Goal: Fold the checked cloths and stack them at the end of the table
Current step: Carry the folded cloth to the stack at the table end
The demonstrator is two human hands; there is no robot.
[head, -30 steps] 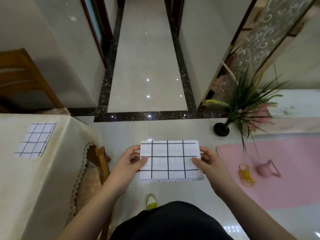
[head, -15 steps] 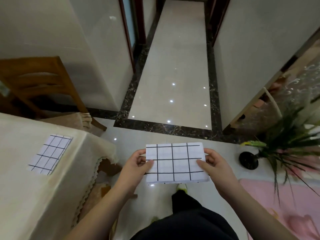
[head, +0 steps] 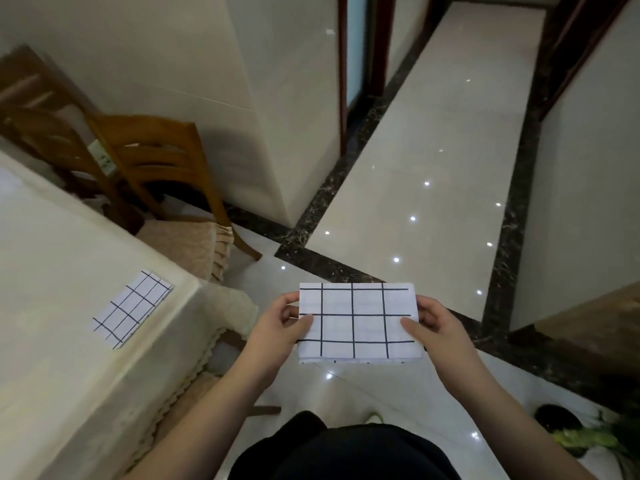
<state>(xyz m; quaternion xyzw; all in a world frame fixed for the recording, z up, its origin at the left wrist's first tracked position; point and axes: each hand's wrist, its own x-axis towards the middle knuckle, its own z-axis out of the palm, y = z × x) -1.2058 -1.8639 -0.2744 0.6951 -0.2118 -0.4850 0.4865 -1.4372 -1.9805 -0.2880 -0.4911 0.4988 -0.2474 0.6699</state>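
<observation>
The folded checked cloth [head: 358, 322] is held flat in the air in front of the person, above the tiled floor [head: 433, 161] and off to the right of the worktop [head: 52, 271]. It is white with a black grid and forms a compact rectangle with its long side running left to right; layered edges show along its near side.

The left hand [head: 277, 327] has a grip on the cloth's left short edge, with the thumb on top and the fingers curled underneath. The right hand [head: 436, 329] has the matching grip on the right short edge, thumb on top and fingers below. Both grips are clenched on the cloth.

A second folded checked cloth [head: 131, 308] lies flat on the worktop near its corner, set at an angle to the worktop edge and well apart from the held cloth.

The worktop is covered by a cream tablecloth with a scalloped trim hanging at the side. A wooden chair [head: 156, 174] with a cushioned seat stands at the worktop's far end, and another chair back shows behind it. A potted plant [head: 581, 434] is partly visible at the lower right. The person's dark clothing fills the lower centre.
</observation>
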